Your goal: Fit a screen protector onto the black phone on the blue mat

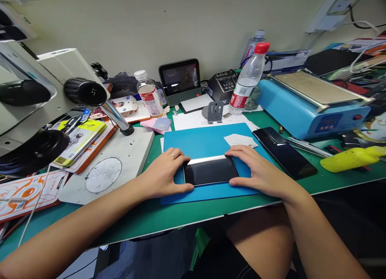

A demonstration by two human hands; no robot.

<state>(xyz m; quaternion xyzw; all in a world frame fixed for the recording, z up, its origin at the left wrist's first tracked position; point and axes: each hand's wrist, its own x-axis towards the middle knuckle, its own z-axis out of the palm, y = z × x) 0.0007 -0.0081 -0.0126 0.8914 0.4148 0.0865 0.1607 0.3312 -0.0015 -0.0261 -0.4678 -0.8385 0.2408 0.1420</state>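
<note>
A black smartphone (210, 172) lies sideways, dark face up, on a blue mat (205, 140). Its far long edge shows a bright strip. My left hand (167, 172) grips its left end, thumb at the near edge and fingers at the far edge. At the other end my right hand (256, 170) holds it the same way, thumb near and fingers far. Just beyond the right fingers rests a crumpled white wipe (240, 140). A second dark phone or phone panel (285, 152) lies right of the mat.
At left stands a microscope (86, 92) on a pale base (138, 150), beside boxes (83, 140). Bottles (245, 86) and a small screen (180, 78) stand behind the mat. A blue heating plate machine (313, 102), tweezers (307, 146) and a yellow squeeze bottle (351, 159) occupy the right.
</note>
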